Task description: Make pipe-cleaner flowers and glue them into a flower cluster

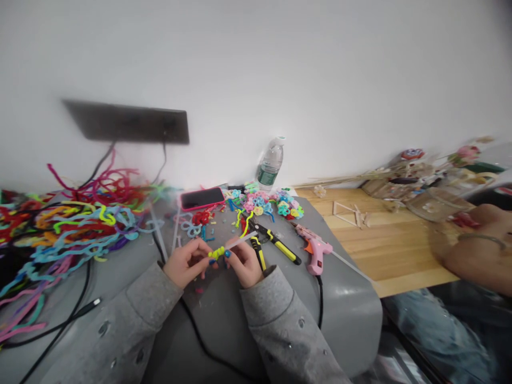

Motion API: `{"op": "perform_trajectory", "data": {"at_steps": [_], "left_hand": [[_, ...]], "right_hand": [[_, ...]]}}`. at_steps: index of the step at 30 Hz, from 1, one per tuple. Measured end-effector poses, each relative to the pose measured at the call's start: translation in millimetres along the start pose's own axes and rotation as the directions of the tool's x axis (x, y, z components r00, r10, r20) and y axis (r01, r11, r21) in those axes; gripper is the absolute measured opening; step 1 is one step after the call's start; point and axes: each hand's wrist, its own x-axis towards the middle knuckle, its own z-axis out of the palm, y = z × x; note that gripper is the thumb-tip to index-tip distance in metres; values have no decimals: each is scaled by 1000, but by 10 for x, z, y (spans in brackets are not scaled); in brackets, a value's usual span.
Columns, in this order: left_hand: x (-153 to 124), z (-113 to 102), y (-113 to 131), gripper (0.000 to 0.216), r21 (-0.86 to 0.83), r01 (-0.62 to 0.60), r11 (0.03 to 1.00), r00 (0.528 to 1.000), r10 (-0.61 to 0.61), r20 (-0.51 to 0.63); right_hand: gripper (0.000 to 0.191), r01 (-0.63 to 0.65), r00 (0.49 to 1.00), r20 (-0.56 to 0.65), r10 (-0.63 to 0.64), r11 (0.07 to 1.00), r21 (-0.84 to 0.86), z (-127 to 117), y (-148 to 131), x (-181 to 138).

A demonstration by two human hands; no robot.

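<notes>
A yellow-green pipe cleaner [216, 253], wound into a short coil, is stretched between my two hands. My left hand [186, 263] pinches the coil's left end between thumb and fingers. My right hand [245, 264] is closed at its other end, gripping a translucent glue stick [242, 240] that points up and right. Whether the stick runs inside the coil is hard to see. Just beyond my right hand lie black-and-yellow pliers [282, 246]. Further right is a pink glue gun [317, 248] with a stick in its back.
Tangled pipe cleaners [92, 226] cover the left side. Behind my hands are a pink-edged phone [202, 199], small pipe-cleaner flowers [258, 204] and a water bottle [271, 164]. Black cables [200, 336] cross the grey table. At right, another person's arm [476, 250] rests by a wooden table [360, 240].
</notes>
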Motion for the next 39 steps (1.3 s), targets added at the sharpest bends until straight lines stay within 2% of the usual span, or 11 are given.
{"op": "perform_trajectory", "data": {"at_steps": [3,11,19,27,39], "left_hand": [[4,2,-23,17,-9,5,1000,1000,-5,27],[4,24,40,15,56,-60,997,998,60,-7],[20,-25,68,12,194,-220,956,975,209,76],[19,-3,56,13,260,-172,950,984,179,-3],[-1,57,86,11,76,10,997,999,-8,-34]], "right_hand": [[29,-22,1000,7,21,997,71,21,-11,6],[32,-91,996,27,90,993,72,-24,23,19],[32,-86,996,12,85,993,79,-18,45,10],[33,-84,996,14,84,996,35,-15,23,16],[33,-96,995,8,96,994,45,-2,51,10]]}}
